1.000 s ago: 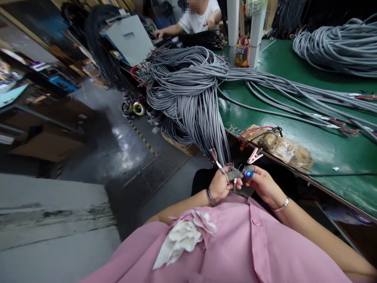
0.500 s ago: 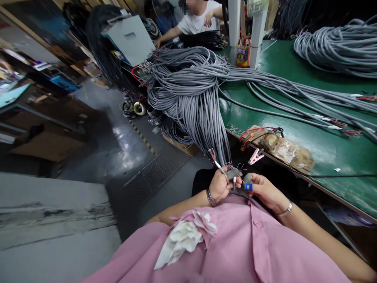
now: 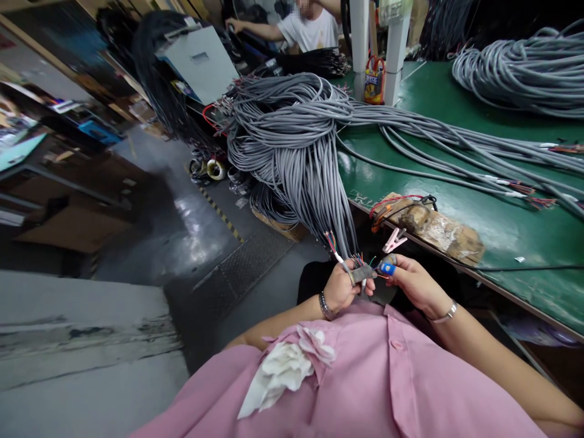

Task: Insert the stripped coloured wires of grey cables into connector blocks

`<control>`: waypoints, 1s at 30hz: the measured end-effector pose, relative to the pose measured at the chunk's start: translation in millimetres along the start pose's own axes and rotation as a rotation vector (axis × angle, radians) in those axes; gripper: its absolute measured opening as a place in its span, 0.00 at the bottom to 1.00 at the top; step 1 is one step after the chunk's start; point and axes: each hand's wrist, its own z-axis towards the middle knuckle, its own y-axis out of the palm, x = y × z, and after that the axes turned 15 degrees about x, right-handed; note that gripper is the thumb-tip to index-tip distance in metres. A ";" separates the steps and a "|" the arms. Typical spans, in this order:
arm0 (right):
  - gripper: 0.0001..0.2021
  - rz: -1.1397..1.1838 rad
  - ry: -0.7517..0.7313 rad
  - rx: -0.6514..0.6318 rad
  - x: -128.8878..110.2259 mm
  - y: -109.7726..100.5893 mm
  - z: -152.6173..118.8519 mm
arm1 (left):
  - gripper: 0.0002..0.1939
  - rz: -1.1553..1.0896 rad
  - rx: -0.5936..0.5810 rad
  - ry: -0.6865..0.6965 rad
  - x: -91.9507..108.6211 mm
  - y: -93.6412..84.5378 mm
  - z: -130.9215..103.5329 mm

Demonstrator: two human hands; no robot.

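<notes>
My left hand (image 3: 340, 289) grips grey cable ends (image 3: 345, 266) near, left of the bench (image 3: 542, 243). My right hand (image 3: 420, 289): fingers narrowed beside the splayed coloured wires (image 3: 359, 260); cannot tell if holding one.

My left hand (image 3: 338, 289) hid part of the gray cable (image 3: 345, 266) — its bright wires (image 3: 331, 241) were too tiny to count. The big coil (image 3: 520, 73) got cut off at the right edge, and the far-left table (image 3: 18, 152) looked blurry.
</notes>
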 end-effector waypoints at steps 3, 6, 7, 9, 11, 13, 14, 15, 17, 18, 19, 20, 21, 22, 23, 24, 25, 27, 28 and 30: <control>0.10 0.044 0.008 -0.026 4.5 4.4 4.4 | 0.19 0.044 -0.061 -0.017 0.2 -0.6 -0.6; 0.08 0.076 0.018 -0.022 7.4 7.6 6.5 | 0.19 0.088 -0.103 -0.042 1.4 -1.0 -1.0; 0.08 0.078 0.005 -0.009 7.8 8.3 6.3 | 0.19 0.090 -0.095 -0.046 1.9 -0.9 -1.0; 0.07 0.077 -0.035 0.023 8.0 9.3 5.1 | 0.19 0.078 -0.060 -0.038 2.7 -0.4 -0.9; 0.08 0.092 -0.054 0.062 7.8 8.8 4.1 | 0.18 0.064 -0.022 -0.019 2.7 0.4 -0.5; 0.09 0.143 -0.022 0.104 6.9 6.6 4.6 | 0.18 0.069 0.006 -0.001 1.5 1.1 0.1; 0.11 0.170 0.019 0.116 6.1 4.9 5.3 | 0.18 0.073 0.015 0.004 0.5 1.3 0.5; 0.13 0.192 0.076 0.113 5.0 3.1 6.2 | 0.18 0.077 0.019 0.007 -0.6 1.2 1.0; 0.19 0.209 0.208 0.064 2.2 0.2 7.6 | 0.18 0.082 0.015 0.012 -3.3 0.8 1.9; 0.22 0.203 0.257 0.025 0.6 -0.5 7.7 | 0.18 0.085 0.011 0.017 -4.6 0.5 2.3; 0.24 0.192 0.280 -0.015 -0.9 -0.4 7.3 | 0.18 0.091 0.006 0.025 -5.7 0.2 2.7; 0.24 0.176 0.272 -0.043 -2.2 0.5 6.4 | 0.18 0.103 0.001 0.037 -6.5 0.0 3.0; 0.22 0.155 0.234 -0.053 -3.2 2.2 5.0 | 0.18 0.120 -0.004 0.052 -6.9 0.0 3.3; 0.20 0.125 0.176 -0.041 -3.7 4.5 3.3 | 0.18 0.143 -0.011 0.068 -6.9 0.1 3.6; 0.18 0.087 0.108 -0.016 -3.7 7.1 1.4 | 0.18 0.171 -0.022 0.082 -6.3 0.2 3.8; 0.16 0.047 0.042 0.018 -3.0 9.9 -0.6 | 0.18 0.205 -0.039 0.092 -5.4 0.4 3.9; 0.14 0.013 -0.017 0.054 -1.8 12.5 -2.5 | 0.18 0.237 -0.060 0.095 -4.0 0.6 4.0; 0.12 -0.032 -0.105 0.113 2.1 15.9 -5.2 | 0.18 0.282 -0.103 0.080 -0.6 0.6 3.3; 0.12 -0.044 -0.136 0.136 4.6 16.2 -5.7 | 0.18 0.291 -0.116 0.067 1.3 0.5 2.5; 0.10 -0.037 -0.188 0.213 9.5 12.9 -4.3 | 0.17 0.294 -0.132 0.042 5.4 -0.3 -0.6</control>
